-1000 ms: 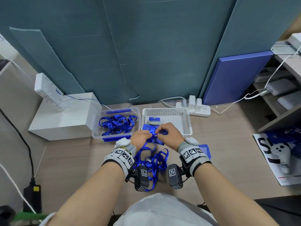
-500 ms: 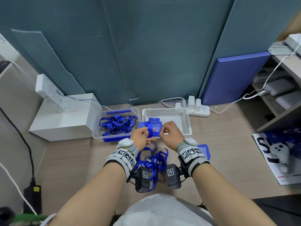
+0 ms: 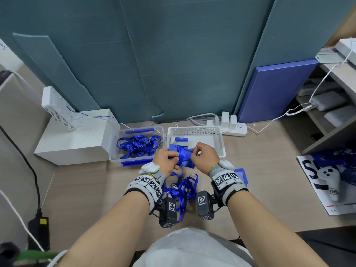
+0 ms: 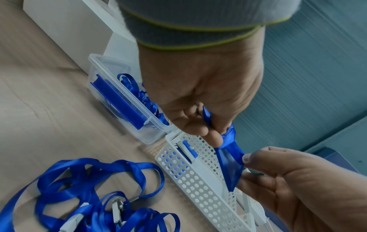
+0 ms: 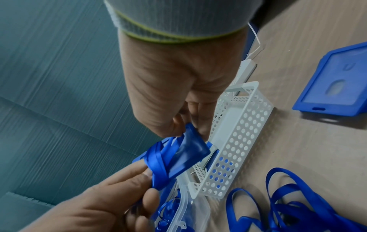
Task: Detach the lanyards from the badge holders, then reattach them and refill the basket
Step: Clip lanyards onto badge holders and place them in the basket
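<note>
Since a moment ago both hands have drawn slightly apart above the white perforated basket (image 3: 221, 139) at the desk's back edge, left hand (image 3: 166, 160) pinching the blue ribbon lanyard (image 5: 158, 161) wound around the blue plastic badge holder (image 5: 190, 153) the right hand (image 3: 204, 157) grips, probably bundling it for refilling, tucking next.

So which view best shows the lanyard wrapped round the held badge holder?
The right wrist view: the lanyard bands cross the badge holder close up, between both hands. The left wrist view shows the holder nearly edge-on; the head view shows it small, partly covered by fingers.
</note>
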